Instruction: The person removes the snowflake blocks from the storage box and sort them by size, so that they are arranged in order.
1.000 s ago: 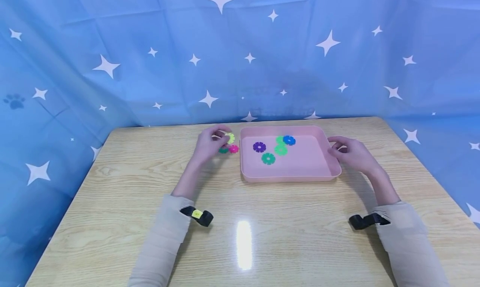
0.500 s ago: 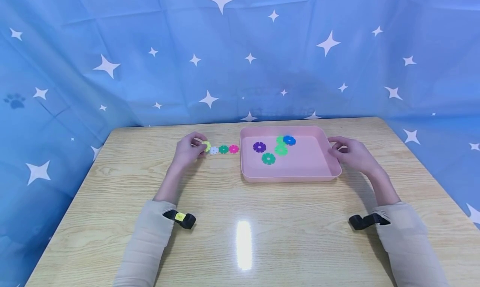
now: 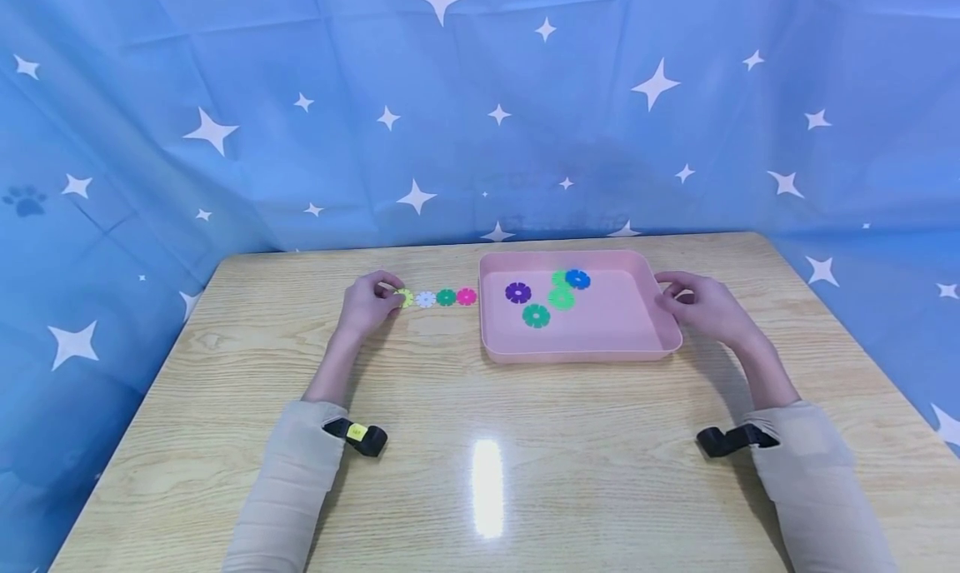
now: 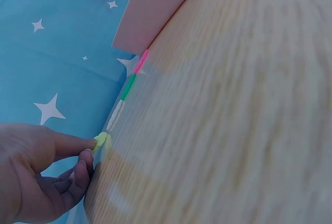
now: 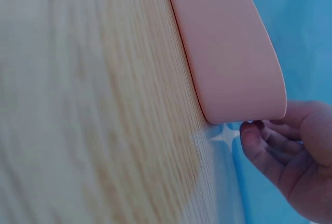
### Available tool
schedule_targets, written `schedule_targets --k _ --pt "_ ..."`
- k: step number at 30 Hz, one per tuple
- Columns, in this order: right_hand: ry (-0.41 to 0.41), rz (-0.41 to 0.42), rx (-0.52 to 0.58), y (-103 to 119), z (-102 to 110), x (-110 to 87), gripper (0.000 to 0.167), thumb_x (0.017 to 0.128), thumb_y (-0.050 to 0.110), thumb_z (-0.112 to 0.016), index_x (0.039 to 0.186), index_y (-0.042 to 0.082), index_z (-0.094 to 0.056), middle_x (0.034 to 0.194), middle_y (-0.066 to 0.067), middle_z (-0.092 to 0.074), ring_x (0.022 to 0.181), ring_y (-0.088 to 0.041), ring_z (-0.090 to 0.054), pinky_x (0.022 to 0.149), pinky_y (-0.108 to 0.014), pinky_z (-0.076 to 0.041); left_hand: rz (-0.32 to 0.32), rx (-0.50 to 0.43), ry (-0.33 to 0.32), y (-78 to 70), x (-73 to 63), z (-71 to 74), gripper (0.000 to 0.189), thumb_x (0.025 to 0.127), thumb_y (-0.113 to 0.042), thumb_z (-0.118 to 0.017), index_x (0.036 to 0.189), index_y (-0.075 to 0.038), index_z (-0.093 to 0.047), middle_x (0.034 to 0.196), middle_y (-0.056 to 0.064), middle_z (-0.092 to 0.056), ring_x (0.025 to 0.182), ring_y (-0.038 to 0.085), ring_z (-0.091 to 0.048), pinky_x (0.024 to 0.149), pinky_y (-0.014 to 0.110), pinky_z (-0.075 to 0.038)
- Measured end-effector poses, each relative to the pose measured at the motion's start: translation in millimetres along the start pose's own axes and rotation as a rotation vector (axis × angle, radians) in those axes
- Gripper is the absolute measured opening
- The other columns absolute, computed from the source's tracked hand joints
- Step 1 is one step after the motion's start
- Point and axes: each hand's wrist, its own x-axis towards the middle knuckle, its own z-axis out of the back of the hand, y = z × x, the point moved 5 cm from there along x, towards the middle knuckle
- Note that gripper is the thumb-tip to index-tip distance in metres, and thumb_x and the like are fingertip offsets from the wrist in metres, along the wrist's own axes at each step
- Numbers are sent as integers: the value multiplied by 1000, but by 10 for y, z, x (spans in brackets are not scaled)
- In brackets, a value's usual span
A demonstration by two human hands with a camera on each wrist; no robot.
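Near the far edge of the bench (image 3: 420, 473), the left hand (image 3: 366, 303) pinches the yellow disc (image 4: 101, 140), seemingly to align it with the row of discs (image 3: 441, 297) reaching toward the left edge of the tray (image 3: 577, 357), while the right hand (image 3: 703, 306), its grip unclear, perhaps steadies the right edge.

Wood tbl (image 3: 585, 440) | pnk tray (image 3: 581, 357) | row beside tray: yel disc (image 3: 407, 298) (pinched), wht disc (image 3: 431, 299), grn disc (image 3: 446, 297), pnk disc (image 3: 467, 296)

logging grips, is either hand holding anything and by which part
The left hand pinches the yellow disc by the edge farthest from the white disc. The right hand is at the right end of the tray; whether it grips cannot be told.
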Motion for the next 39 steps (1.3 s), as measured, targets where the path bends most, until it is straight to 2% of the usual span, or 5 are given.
schedule_targets --k 14,23,31,36,39 --pt "-1 7 10 27 6 -5 43 102 17 -59 138 -6 -52 102 -19 -63 79 -9 -64 60 -22 -49 1 55 6 10 17 -16 17 95 -6 -67 110 3 -67 81 11 -64 65 16 -61 63 26 -48" --pt "2 -1 11 33 6 -16 44 102 17 -59 139 -6 -52 103 -19 -63 78 -11 -64 61 -23 -49 -4 82 -4 -8 2 -7 24 97 -11 -67 116 4 -65 89 12 -63 70 17 -61 67 27 -50" --pt "-1 0 14 47 6 -21 44 102 17 -60 138 -7 -52 102 -19 -63 78 -10 -64 61 -22 -49 -45 22 -2 -137 -23 -45 27 98 -16 -66 118 2 -65 97 14 -63 80 26 -63 59 27 -50" --pt "-2 2 18 44 4 -22 44 102 16 -59 139 -7 -52 103 -19 -63 78 -10 -64 61 -22 -49 -92 -11 7 -274 -47 -114 25 97 -13 -66 116 2 -66 101 16 -64 91 25 -61 68 25 -51" --pt "-2 6 19 35 -1 -18 44 102 16 -59 139 -7 -52 102 -19 -63 78 -10 -64 61 -23 -49 -126 -25 17 -343 -52 -174 24 97 -12 -66 116 3 -66 99 15 -63 90 26 -61 70 25 -51"
